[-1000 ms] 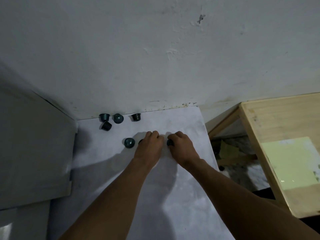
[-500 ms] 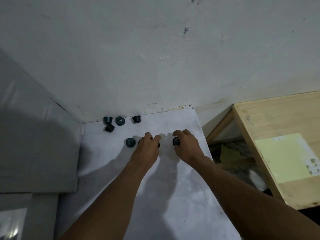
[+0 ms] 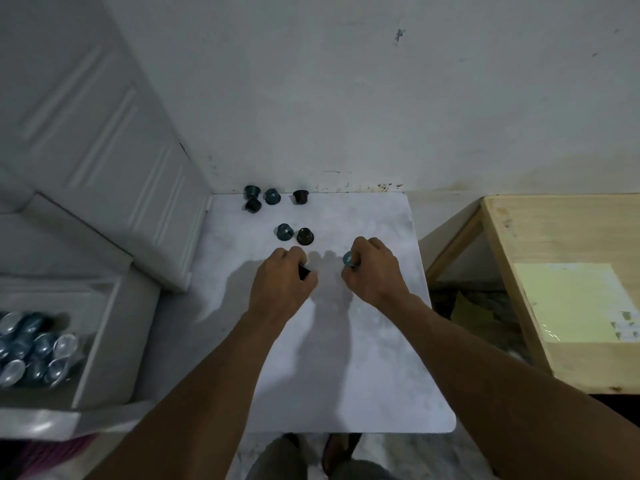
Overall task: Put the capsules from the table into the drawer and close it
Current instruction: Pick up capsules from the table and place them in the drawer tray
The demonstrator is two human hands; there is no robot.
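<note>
Head view: two bare forearms reach up from the bottom edge over a white, round-cornered table top [image 3: 363,358] at centre frame.
Left hand [image 3: 282,289]: centre frame; fingers curled, pinching a small dark cup-shaped capsule [image 3: 304,271] at the fingertips.
Right hand [image 3: 372,275]: just right of the other hand, apart from it; fingers curled round a small teal cup-shaped capsule [image 3: 348,259] (its flat end faces left).
Middle pair: one teal loose capsule [image 3: 285,232] and one dark brown loose capsule [image 3: 305,236], side by side just above the hands; contact between them cannot be told.
Far-edge group: cluster of three capsules [image 3: 252,205] at the table's top edge by the wall, with one dark single capsule [image 3: 300,196] apart to their right.
Drawer: white open drawer [image 3: 100,341], lower left of frame, holding a heap of blue and silver stored capsules [image 3: 34,351] (blurred).
Surroundings: grey-white plaster wall [image 3: 346,98] across the top; white panelled door [image 3: 104,133] upper left; pale wooden side table [image 3: 571,230] at right.
</note>
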